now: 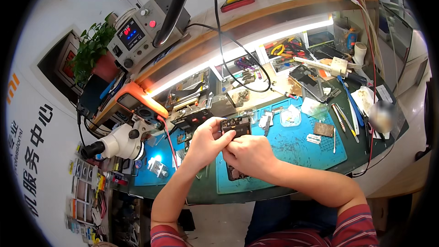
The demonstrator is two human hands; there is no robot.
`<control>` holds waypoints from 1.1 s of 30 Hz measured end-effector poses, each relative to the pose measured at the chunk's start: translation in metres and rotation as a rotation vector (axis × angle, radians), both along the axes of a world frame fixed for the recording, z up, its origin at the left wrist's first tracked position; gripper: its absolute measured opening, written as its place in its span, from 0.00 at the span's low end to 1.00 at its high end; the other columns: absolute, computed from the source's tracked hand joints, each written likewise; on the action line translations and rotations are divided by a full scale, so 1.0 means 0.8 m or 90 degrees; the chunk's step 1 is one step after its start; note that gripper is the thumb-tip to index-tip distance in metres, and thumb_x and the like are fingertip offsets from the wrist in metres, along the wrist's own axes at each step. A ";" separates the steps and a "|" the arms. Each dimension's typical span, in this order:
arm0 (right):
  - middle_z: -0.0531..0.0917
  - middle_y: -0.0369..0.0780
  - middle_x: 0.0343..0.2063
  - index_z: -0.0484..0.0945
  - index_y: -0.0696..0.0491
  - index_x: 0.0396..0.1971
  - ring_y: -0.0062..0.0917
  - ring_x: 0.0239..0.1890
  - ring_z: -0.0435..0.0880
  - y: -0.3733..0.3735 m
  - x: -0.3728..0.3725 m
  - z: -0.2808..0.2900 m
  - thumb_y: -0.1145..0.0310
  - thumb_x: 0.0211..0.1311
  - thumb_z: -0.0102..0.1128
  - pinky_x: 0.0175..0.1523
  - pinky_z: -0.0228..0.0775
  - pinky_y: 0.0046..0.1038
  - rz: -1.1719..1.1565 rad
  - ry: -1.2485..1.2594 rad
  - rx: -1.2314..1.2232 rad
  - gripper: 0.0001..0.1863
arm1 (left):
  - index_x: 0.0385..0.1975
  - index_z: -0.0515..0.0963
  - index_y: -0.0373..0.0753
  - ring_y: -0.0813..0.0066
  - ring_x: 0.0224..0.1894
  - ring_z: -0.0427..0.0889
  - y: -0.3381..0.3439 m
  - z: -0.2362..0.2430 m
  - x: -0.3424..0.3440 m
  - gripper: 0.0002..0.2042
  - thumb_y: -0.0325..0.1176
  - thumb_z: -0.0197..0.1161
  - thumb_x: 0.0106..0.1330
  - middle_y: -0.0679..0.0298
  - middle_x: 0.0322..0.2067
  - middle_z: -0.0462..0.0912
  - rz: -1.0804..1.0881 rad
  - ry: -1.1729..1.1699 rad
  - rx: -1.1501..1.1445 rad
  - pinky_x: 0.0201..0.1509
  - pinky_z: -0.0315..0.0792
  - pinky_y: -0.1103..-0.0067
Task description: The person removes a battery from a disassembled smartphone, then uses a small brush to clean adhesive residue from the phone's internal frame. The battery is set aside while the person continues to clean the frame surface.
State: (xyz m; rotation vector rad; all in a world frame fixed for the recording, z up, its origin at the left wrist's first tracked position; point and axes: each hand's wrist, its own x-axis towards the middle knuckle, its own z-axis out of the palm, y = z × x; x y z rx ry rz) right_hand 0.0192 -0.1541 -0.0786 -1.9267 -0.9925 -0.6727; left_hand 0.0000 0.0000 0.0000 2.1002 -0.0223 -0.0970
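An opened smartphone (238, 174) with its inner parts showing is held over the blue work mat (292, 160). My left hand (205, 142) grips its upper left side, with the thumb lying across the dark inside. Closed over the phone's middle is my right hand (253, 154), its fingers curled inward. What those fingertips pinch is hidden. Just right of the phone's top, a small dark tool (268, 123) rests on the mat near a clear square dish (290, 116) with small bits in it.
A razor blade (314, 139), a brown block (323, 129), a cotton swab (334, 141) and several tweezers (352, 121) lie to the right. A microscope (116, 142) and an orange multimeter (141, 104) stand left. A black cable (219, 32) hangs over the bench; a red lead (374, 77) runs down its right side.
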 end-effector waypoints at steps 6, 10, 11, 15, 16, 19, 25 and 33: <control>0.82 0.35 0.17 0.78 0.49 0.16 0.29 0.21 0.83 -0.003 -0.002 -0.004 0.64 0.59 0.66 0.26 0.74 0.32 0.000 0.003 0.031 0.13 | 0.64 0.68 0.27 0.78 0.52 0.81 0.001 0.006 -0.019 0.22 0.20 0.59 0.71 0.58 0.52 0.83 -0.050 0.021 -0.157 0.58 0.76 0.80; 0.81 0.35 0.18 0.77 0.50 0.16 0.30 0.22 0.83 -0.009 0.002 -0.004 0.64 0.59 0.65 0.27 0.74 0.34 0.042 0.003 0.059 0.14 | 0.63 0.68 0.29 0.76 0.51 0.82 0.009 -0.003 -0.023 0.21 0.21 0.59 0.72 0.58 0.51 0.83 -0.027 0.028 -0.197 0.58 0.76 0.79; 0.81 0.35 0.18 0.77 0.50 0.16 0.30 0.22 0.82 -0.010 0.003 -0.005 0.64 0.59 0.66 0.27 0.74 0.34 0.053 0.003 0.065 0.14 | 0.63 0.68 0.29 0.76 0.51 0.82 0.014 -0.006 -0.024 0.20 0.21 0.59 0.72 0.58 0.51 0.84 -0.019 0.037 -0.213 0.57 0.76 0.79; 0.79 0.36 0.17 0.75 0.51 0.16 0.31 0.22 0.82 -0.014 0.005 -0.003 0.66 0.58 0.66 0.27 0.73 0.34 0.093 0.007 0.096 0.14 | 0.63 0.67 0.31 0.77 0.50 0.82 0.026 -0.036 -0.020 0.20 0.25 0.60 0.73 0.61 0.48 0.84 -0.029 -0.025 -0.245 0.58 0.76 0.76; 0.79 0.36 0.17 0.75 0.51 0.16 0.31 0.22 0.81 -0.015 0.004 -0.002 0.66 0.58 0.66 0.27 0.73 0.34 0.104 0.010 0.102 0.14 | 0.64 0.67 0.31 0.75 0.51 0.82 0.028 -0.050 -0.019 0.22 0.29 0.60 0.73 0.59 0.50 0.84 -0.029 -0.035 -0.249 0.59 0.76 0.74; 0.78 0.36 0.17 0.75 0.51 0.15 0.31 0.22 0.81 -0.018 0.004 -0.003 0.67 0.58 0.66 0.27 0.72 0.34 0.130 0.018 0.114 0.14 | 0.65 0.66 0.31 0.69 0.54 0.82 0.016 -0.079 -0.008 0.28 0.44 0.60 0.72 0.54 0.55 0.81 -0.081 -0.054 -0.308 0.62 0.75 0.71; 0.77 0.36 0.16 0.75 0.52 0.15 0.30 0.21 0.80 -0.024 0.010 -0.006 0.67 0.58 0.66 0.27 0.72 0.33 0.198 0.073 0.130 0.15 | 0.66 0.67 0.30 0.63 0.56 0.82 0.001 -0.100 0.006 0.42 0.64 0.57 0.67 0.49 0.59 0.79 -0.177 -0.086 -0.376 0.59 0.78 0.69; 0.75 0.36 0.14 0.74 0.53 0.14 0.30 0.20 0.78 -0.018 0.013 -0.008 0.70 0.56 0.66 0.27 0.70 0.33 0.228 0.100 0.158 0.14 | 0.60 0.70 0.24 0.65 0.51 0.84 -0.001 -0.112 0.001 0.45 0.69 0.55 0.66 0.49 0.54 0.81 -0.127 -0.147 -0.386 0.53 0.80 0.71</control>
